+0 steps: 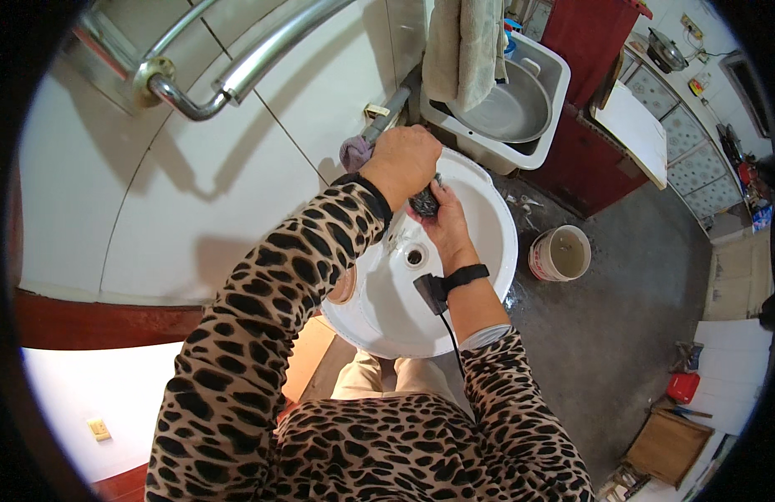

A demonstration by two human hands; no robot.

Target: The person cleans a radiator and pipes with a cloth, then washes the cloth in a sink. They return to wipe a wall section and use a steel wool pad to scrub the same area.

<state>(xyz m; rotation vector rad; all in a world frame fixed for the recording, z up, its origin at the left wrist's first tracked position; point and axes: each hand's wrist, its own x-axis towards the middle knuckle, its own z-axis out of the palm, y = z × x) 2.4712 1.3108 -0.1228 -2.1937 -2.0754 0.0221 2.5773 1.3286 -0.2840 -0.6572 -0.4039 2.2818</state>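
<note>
A round white washbasin (487,245) lies before me, its drain hole (415,256) showing bare. My left hand (405,154) is at the basin's far side, fingers curled round what looks like the faucet, which it mostly hides. Just below it, my right hand (447,219) holds a dark grey mesh scouring pad (424,202), palm turned up. On the right wrist is a black strap with a black device (431,293) and a cable. A purple cloth (355,154) hangs on a grey pipe (389,115) beside my left hand.
Behind the basin, a metal pan (509,110) rests in a white sink tub (560,81), with towels (459,56) hanging over it. A bucket with liquid (560,253) stands on the floor to the right. A metal rail (268,50) juts from the tiled wall at upper left.
</note>
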